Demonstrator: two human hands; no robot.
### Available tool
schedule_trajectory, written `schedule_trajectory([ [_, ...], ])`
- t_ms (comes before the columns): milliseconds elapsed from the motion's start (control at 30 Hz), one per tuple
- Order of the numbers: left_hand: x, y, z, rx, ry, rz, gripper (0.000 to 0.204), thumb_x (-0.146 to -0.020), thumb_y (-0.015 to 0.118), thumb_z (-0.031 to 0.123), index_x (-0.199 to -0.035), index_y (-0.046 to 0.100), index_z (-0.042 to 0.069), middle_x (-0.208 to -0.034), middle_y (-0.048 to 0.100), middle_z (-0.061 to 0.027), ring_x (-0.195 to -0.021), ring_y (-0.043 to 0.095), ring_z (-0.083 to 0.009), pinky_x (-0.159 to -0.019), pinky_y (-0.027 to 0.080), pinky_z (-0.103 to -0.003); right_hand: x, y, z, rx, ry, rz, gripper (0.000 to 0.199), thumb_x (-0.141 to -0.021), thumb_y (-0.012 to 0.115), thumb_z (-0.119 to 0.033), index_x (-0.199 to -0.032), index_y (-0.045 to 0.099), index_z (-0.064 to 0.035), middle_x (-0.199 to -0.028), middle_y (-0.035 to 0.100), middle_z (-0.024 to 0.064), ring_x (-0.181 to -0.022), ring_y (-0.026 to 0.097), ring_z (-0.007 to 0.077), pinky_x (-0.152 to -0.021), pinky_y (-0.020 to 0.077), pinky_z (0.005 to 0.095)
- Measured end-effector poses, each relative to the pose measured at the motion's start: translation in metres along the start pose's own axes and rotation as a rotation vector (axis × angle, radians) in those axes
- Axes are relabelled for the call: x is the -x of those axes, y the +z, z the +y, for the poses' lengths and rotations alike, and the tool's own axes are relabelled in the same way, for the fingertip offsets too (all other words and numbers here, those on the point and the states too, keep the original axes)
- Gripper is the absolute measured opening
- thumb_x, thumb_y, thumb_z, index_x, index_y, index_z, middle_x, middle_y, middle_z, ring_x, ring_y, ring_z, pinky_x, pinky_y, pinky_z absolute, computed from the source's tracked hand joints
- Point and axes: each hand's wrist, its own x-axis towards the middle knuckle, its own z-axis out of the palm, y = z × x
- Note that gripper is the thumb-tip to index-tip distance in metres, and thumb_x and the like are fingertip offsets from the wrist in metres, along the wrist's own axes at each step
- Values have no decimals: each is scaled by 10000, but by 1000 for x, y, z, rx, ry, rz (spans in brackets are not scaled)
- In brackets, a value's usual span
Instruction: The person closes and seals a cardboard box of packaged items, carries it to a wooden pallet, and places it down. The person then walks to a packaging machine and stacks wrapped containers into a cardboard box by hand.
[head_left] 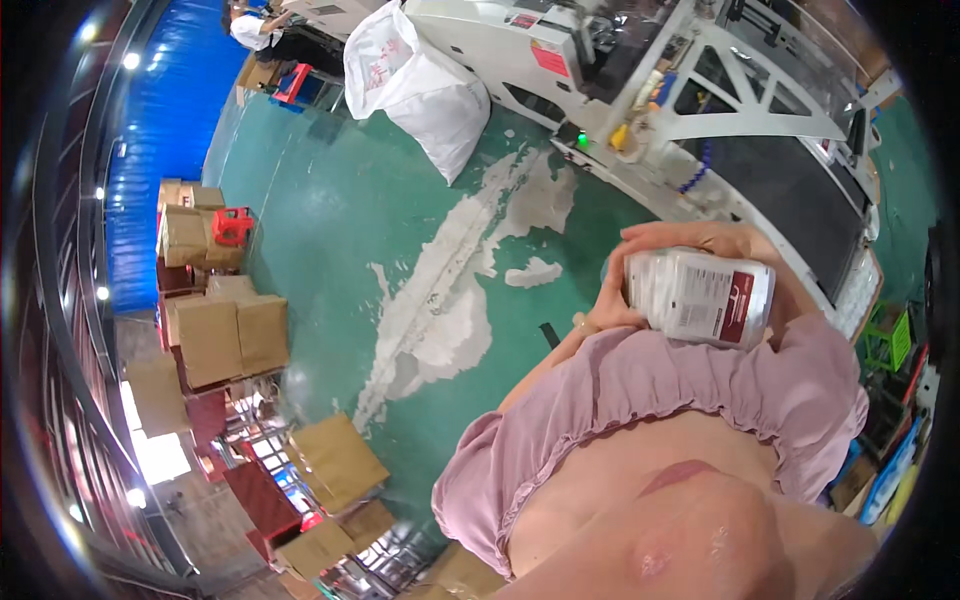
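Observation:
Close to my chest I hold a white package (690, 298) with a shiny wrapping and a white-and-dark-red label. My left hand (612, 305) is closed against its left end, and a band shows at that wrist. Across the package's far side lies my right hand (690, 236), its fingers pointing left. Parts of the fingers of both hands are hidden behind the package. I cannot make out what is inside the wrapping.
A large pale machine (740, 160) with a dark belt stands ahead and right. A full white sack (430, 100) leans against machinery. Cardboard boxes (215, 335) and a red stool (232, 227) are at left. A person (262, 35) works far off. A green crate (886, 338) sits at right.

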Motion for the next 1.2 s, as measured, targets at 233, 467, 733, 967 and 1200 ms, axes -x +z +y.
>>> schedule_trajectory([
  [233,-75,-165,89,184,-186,-155,861,-685,694,191,-1364,167,137,-1231,405,-119,-1109,422,-213,-935,333,-357,-188,-68,-32,39,278,-168,936,-669,634,-584,-1313,319,18,-1255,457,116,-1176,422,178,-982,312,307],
  [467,-205,-336,202,-160,-429,-60,529,-868,561,213,-1322,309,109,-1161,478,-102,-1011,490,-174,-852,402,-335,-309,-132,-75,-263,243,-265,910,-698,595,-620,-1329,304,-33,-1156,510,84,-1075,490,142,-932,369,278],
  [733,-586,-448,367,-1247,957,-25,58,-783,636,114,-833,663,103,-681,625,-48,-566,562,-117,-533,435,-248,-380,-167,-108,-250,-179,394,1029,-572,651,-682,-1252,376,40,-1212,458,130,-1071,498,178,-887,404,266],
  [967,-867,-444,290,-1536,176,-990,278,-802,587,158,-1066,502,135,-1075,518,-96,-813,609,-291,-704,494,-378,-476,-157,-151,-467,-465,1069,1018,-580,637,-689,-1241,385,43,-1216,453,135,-1073,495,187,-888,405,268],
  [1200,-939,-495,18,-1080,-751,-1483,512,-759,625,265,-1227,430,198,-1181,455,-96,-894,589,-230,-722,520,-357,-547,-185,-196,-604,-596,1385,1007,-587,622,-696,-1230,395,46,-1220,447,141,-1076,492,195,-889,405,270],
])
